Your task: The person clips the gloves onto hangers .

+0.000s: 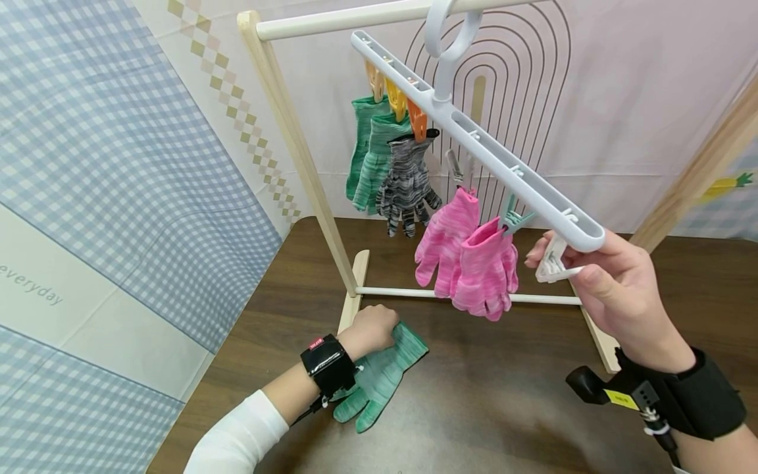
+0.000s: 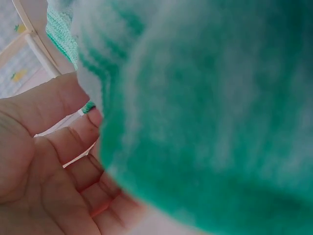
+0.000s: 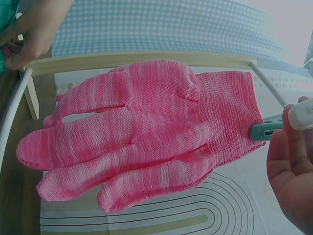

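Note:
My left hand [image 1: 379, 328] rests low on the brown table [image 1: 509, 395] and grips the cuff end of a green knit glove [image 1: 381, 376] lying there. In the left wrist view that green glove [image 2: 210, 107] fills the frame, blurred, with my curled fingers [image 2: 73, 142] beside it. My right hand [image 1: 559, 266] is raised at the near end of a white clip hanger [image 1: 503, 171] and pinches a white clip [image 1: 553, 262] hanging from it. A pink glove [image 3: 142, 132] hangs from a teal clip [image 3: 266, 131] right next to my right fingers [image 3: 291, 166].
The hanger hooks over a wooden rack's top rail [image 1: 343, 23]. Two pink gloves [image 1: 482, 273], a grey glove [image 1: 407, 184] and two green gloves [image 1: 368, 155] hang from it. A rack upright [image 1: 299, 151] and low crossbar [image 1: 403, 291] stand behind my left hand.

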Action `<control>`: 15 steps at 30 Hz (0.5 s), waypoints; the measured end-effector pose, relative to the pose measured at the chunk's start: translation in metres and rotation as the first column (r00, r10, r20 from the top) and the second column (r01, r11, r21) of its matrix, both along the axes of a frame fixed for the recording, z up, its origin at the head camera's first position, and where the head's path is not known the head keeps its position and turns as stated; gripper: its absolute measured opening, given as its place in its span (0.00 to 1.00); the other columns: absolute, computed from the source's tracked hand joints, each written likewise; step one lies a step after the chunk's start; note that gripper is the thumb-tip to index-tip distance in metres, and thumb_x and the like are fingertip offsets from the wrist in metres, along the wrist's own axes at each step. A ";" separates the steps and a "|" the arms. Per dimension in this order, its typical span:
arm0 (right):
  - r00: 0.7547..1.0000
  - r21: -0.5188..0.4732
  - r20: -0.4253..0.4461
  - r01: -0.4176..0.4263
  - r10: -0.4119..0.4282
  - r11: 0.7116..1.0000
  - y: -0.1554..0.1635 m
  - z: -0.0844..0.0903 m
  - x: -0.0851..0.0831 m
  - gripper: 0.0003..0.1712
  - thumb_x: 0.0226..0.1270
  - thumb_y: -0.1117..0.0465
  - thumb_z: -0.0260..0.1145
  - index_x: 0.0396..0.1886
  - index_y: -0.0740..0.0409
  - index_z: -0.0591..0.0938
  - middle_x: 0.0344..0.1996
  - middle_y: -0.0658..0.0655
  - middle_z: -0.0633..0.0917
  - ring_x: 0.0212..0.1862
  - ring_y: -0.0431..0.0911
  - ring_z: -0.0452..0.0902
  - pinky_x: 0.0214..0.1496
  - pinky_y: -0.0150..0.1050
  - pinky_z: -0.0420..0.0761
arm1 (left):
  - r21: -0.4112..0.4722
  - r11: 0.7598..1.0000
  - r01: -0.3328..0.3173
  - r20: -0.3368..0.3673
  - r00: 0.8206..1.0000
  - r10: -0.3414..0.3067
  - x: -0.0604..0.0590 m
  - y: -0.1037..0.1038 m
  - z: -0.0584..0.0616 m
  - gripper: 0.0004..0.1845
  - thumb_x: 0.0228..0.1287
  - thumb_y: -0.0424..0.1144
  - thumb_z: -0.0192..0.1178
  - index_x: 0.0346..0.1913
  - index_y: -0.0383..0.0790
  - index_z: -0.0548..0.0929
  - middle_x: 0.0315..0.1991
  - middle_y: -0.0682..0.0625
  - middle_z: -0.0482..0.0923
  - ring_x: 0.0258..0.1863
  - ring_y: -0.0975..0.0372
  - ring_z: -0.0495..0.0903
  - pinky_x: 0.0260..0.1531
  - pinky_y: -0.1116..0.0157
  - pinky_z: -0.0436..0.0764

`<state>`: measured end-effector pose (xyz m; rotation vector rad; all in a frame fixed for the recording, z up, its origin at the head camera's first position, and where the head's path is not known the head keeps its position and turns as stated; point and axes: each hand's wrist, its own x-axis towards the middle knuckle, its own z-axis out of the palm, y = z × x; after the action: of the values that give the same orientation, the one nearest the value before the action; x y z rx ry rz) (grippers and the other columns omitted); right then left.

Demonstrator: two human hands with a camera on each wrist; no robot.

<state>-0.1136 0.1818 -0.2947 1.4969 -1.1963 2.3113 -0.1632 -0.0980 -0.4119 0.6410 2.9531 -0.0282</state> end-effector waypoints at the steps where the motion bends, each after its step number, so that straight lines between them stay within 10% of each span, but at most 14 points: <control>1: 1.000 -0.001 0.000 -0.001 0.001 1.000 0.000 0.000 0.000 0.23 0.60 0.74 0.54 0.55 0.79 0.64 0.41 0.68 0.77 0.45 0.54 0.75 0.48 0.38 0.72 | 0.002 1.000 0.001 0.000 1.000 -0.001 0.000 0.000 0.000 0.10 0.39 0.32 0.61 0.13 0.44 0.70 0.21 0.50 0.78 0.19 0.60 0.74 0.13 0.65 0.67; 15: 1.000 -0.009 -0.007 -0.007 0.007 1.000 0.000 0.000 0.000 0.23 0.59 0.74 0.54 0.54 0.80 0.65 0.41 0.69 0.78 0.45 0.55 0.75 0.49 0.38 0.72 | 0.099 0.992 0.079 -0.085 0.994 -0.071 0.004 0.000 0.006 0.22 0.47 0.34 0.59 0.13 0.48 0.55 0.13 0.58 0.50 0.13 0.67 0.53 0.12 0.71 0.54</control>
<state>-0.1139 0.1818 -0.2949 1.5063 -1.1789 2.3111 -0.1589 -0.0977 -0.4059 0.7823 3.0228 0.0931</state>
